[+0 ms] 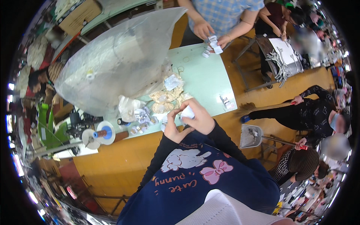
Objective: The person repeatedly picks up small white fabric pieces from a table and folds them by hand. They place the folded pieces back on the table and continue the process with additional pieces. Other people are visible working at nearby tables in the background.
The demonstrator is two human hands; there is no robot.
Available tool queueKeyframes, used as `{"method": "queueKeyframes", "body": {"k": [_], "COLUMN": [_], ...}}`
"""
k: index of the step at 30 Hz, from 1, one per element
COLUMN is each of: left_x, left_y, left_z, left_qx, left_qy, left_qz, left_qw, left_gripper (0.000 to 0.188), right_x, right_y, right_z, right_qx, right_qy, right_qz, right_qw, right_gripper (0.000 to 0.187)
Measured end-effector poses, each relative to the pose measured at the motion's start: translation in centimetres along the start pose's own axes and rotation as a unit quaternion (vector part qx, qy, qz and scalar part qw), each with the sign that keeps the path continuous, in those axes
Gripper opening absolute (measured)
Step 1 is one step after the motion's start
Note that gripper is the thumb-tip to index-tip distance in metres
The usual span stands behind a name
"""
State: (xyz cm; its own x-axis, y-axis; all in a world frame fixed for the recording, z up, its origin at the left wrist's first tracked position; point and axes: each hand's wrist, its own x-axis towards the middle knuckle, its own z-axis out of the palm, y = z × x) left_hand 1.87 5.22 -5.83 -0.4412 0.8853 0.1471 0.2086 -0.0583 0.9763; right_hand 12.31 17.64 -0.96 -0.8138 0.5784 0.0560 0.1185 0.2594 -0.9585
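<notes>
Over a pale green surface (206,75), a small white piece (187,113) is lying between a person's two hands, tucked against the inner side of the right grip (201,118) and sitting just to the right of the left grip (173,130). The right grip is the nearer of the two, its fingers bending over the piece and its thumb pressing in from below, so it is closing on the thing rather than standing free. Much of the piece is hiding behind those fingers, and which way its long axis is running cannot be told.

The left grip is facing it from the other side, fingers curving up toward the right fingertips and thumb standing well apart from the forefinger. Whether its fingertips are touching the piece, or pinching anything at all, is not showing clearly.

Just beyond the hands, cream bundles (162,96) are resting on the surface, with a whitish bundle (128,107) lying farther left near the foot of a large translucent plastic sheet (116,56). Across the surface, a co-worker in a checked shirt (227,15) is holding small white slips (214,45), well apart from the piece.
</notes>
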Motion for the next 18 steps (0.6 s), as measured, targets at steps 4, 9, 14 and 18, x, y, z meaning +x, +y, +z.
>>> {"method": "queueKeyframes", "body": {"k": [4,9,14,18], "left_x": [2.4,7.0,9.6,10.2], "left_y": [-0.4,-0.3,0.4,1.4], "left_z": [0.6,2.4,2.7,2.6], "left_qx": [0.042,-0.465,-0.675,-0.510], "left_qy": [-0.097,-0.124,-0.112,-0.079], "left_qz": [-0.100,-0.253,-0.307,-0.236], "left_qw": [0.989,0.839,0.662,0.823], "left_gripper": [0.070,0.047,0.045,0.046], "right_x": [-1.2,-1.4,-0.2,1.5], "right_y": [-0.4,-0.2,0.4,0.0], "right_z": [-1.2,-4.4,-6.4,-6.6], "right_qx": [0.078,0.373,0.229,0.094], "right_qy": [0.049,0.208,0.201,0.159], "right_qz": [0.025,0.006,0.026,-0.068], "right_qw": [0.995,0.904,0.952,0.981], "right_gripper": [0.047,0.051,0.025,0.017]}}
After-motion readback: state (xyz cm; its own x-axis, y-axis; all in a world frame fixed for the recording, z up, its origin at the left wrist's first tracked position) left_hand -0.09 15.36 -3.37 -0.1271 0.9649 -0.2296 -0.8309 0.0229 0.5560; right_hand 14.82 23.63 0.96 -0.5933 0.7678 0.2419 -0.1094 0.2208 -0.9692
